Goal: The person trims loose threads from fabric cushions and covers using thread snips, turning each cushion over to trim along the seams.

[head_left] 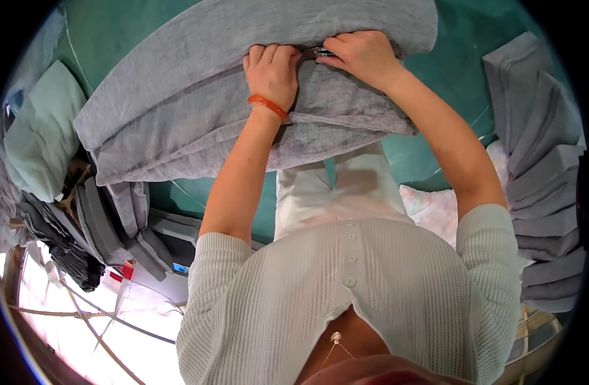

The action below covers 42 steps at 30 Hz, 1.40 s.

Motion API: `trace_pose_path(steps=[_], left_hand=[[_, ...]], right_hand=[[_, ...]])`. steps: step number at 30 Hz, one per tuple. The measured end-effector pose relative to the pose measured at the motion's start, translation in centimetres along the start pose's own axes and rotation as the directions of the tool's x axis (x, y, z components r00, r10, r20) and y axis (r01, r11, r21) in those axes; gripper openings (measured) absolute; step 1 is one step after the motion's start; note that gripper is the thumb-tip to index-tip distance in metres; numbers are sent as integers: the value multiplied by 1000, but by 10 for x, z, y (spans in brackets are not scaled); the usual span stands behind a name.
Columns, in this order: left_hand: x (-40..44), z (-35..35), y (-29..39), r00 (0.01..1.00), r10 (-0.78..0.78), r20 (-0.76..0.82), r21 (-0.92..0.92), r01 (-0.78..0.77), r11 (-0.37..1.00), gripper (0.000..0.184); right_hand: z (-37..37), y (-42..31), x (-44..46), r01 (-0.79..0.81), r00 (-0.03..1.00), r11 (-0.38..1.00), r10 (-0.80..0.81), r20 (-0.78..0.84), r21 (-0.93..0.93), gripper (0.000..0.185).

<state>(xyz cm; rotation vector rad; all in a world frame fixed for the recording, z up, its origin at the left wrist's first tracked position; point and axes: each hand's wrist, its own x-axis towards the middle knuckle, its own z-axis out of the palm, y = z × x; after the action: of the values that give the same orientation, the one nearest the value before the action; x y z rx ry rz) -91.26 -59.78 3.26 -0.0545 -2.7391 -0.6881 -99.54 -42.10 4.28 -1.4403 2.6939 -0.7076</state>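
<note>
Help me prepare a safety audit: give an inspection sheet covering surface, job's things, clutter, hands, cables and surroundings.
Surface: green surface, floor or table unclear
Job's things: grey cloth, with folds; small metallic item, partly hidden
Clutter: grey fabric stack, right; pale green bundle, left
Hands: left hand on the grey cloth; right hand pinching the small metallic item
Cables: dark cord-like strand, lower left; type unclear
Surroundings: pale patterned fabric beside white trousers
</note>
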Motion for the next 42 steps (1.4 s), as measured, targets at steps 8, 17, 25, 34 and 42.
trace_pose_path(steps=[8,17,25,34,42], left_hand=[[-2,-18,2,999,-38,30,-103,41,994,8],[-134,-176,-81,621,-729,-289,-123,731,671,7],[-403,-251,-104,-37,-955,-293,375,915,-150,14],[-466,-199,21,-470,-868,-159,726,540,-425,10],[-522,-169,17,-688,-721,-83,760,424,-492,29]], right_hand=[[-2,4,-1,58,998,997,-58,-3,54,30],[-35,12,16,-146,985,863,174,-13,483,28],[-97,65,103,-567,711,381,674,200,730,31],[-44,-40,144,-521,828,503,494,265,690,33],[39,-194,185,-260,950,887,166,263,381,30]])
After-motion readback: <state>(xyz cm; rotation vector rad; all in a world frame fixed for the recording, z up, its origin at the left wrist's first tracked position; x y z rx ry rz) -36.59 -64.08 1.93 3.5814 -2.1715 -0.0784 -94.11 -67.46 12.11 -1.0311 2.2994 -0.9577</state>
